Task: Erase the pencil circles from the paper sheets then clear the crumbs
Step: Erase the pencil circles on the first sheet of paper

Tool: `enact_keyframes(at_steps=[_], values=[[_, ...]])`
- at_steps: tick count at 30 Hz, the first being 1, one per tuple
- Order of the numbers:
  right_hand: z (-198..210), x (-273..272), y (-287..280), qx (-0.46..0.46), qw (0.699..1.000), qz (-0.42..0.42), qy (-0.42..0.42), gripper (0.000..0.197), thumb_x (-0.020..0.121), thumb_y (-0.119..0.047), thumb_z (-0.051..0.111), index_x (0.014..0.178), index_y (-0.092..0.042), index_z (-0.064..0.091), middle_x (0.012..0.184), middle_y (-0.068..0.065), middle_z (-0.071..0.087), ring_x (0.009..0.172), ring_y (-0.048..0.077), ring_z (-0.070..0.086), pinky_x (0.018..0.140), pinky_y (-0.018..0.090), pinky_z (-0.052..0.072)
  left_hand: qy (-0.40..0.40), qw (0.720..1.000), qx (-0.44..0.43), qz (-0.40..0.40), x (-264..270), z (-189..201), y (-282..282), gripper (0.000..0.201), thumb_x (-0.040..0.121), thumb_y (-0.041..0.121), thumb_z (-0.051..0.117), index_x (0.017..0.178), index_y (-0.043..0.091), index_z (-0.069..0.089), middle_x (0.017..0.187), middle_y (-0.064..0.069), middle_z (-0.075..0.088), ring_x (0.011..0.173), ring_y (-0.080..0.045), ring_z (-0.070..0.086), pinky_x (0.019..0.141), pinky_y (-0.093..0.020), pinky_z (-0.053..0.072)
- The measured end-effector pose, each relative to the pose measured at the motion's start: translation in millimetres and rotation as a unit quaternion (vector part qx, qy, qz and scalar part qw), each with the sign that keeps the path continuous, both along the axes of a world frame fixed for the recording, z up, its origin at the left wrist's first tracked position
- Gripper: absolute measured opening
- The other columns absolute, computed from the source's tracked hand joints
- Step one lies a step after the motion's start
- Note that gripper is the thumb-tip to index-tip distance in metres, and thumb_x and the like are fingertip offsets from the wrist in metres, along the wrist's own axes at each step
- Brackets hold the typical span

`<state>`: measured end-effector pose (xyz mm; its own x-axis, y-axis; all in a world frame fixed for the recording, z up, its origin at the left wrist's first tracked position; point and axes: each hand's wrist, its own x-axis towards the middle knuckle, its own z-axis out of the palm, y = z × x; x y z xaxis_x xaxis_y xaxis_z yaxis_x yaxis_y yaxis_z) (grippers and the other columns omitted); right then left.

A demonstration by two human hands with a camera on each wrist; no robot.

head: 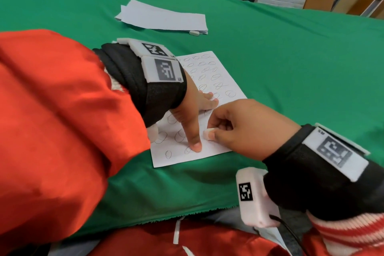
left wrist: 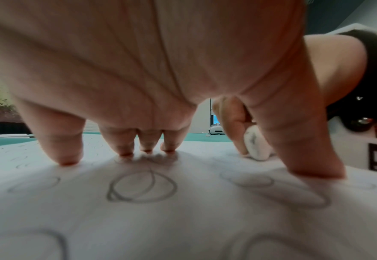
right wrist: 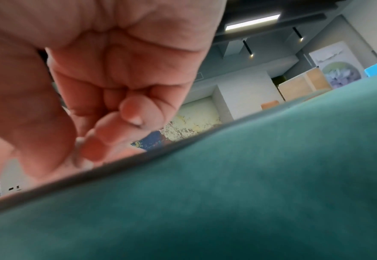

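Paper sheet (head: 209, 81) with pencil circles (head: 216, 77), lying flat on the green tablecloth (head: 291, 68) near the table's front edge. The sheet is a thin white rectangle, set at a slant; its left margin is hidden under the left wrist and sleeve. The circles are loose, hand-drawn grey loops in rows; in the left wrist view one loop (left wrist: 141, 187) shows doubled, overlapping strokes, the rest blur toward the edges.

Eraser (head: 207, 133): a small, pale, rounded block, pinched between thumb and fingertips of the right hand (head: 245, 129) and touching the paper near the sheet's lower right part. Most of the block is covered by the fingers; in the left wrist view its exposed end (left wrist: 257, 146) carries grey smudges. In the right wrist view the right hand's fingers (right wrist: 107, 139) are curled tight toward the palm and the eraser cannot be made out.

Left hand (head: 193, 110): fingers spread and straight, tips pressed down on the sheet, the thumb (head: 194, 137) planted just beside the eraser. The left wrist view shows the fingertips (left wrist: 67, 154) in contact with the paper.

Crumbs: too small to distinguish.

Farther back on the cloth, well apart, lies a loose stack of white sheets (head: 162, 16) with a second small pale eraser (head: 194, 32) at its near edge. Red, glossy jacket sleeve (head: 62, 120) fills the left foreground; black wrist straps bear white marker tags (head: 166, 69).
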<state>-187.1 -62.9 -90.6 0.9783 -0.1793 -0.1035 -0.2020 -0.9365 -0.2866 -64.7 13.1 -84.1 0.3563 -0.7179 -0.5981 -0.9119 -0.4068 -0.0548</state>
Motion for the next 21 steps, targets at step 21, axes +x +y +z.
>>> enact_keyframes(at_steps=[21], values=[[0.3, -5.8, -4.2, 0.040, 0.999, 0.013, 0.034, 0.011, 0.083, -0.035, 0.063, 0.078, -0.026, 0.063, 0.063, -0.010, 0.055, 0.056, 0.000, 0.048, 0.056, 0.011, 0.037, -0.011, 1.000, 0.015, 0.004, 0.6, 0.2, 0.2, 0.121, 0.068, 0.063, 0.068, 0.148, 0.031, -0.018, 0.155, 0.012, -0.023, 0.145, -0.009, -0.010, 0.117, -0.038, -0.002]])
